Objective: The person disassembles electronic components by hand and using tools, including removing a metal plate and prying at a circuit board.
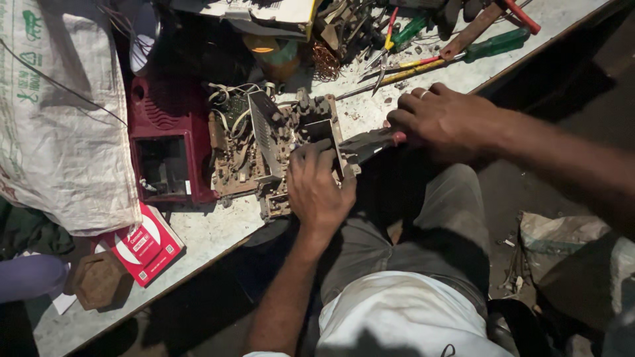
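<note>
Pliers [370, 142] nose toward circuit board [264, 149]

1. Red plastic casing [169, 142] lies on the workbench [211, 231].
2. White woven sack [63, 112] just left of the casing.
3. Red-and-white box [145, 246] below the casing.
4. Green-handled screwdriver [493, 45] far right of the casing.
</note>
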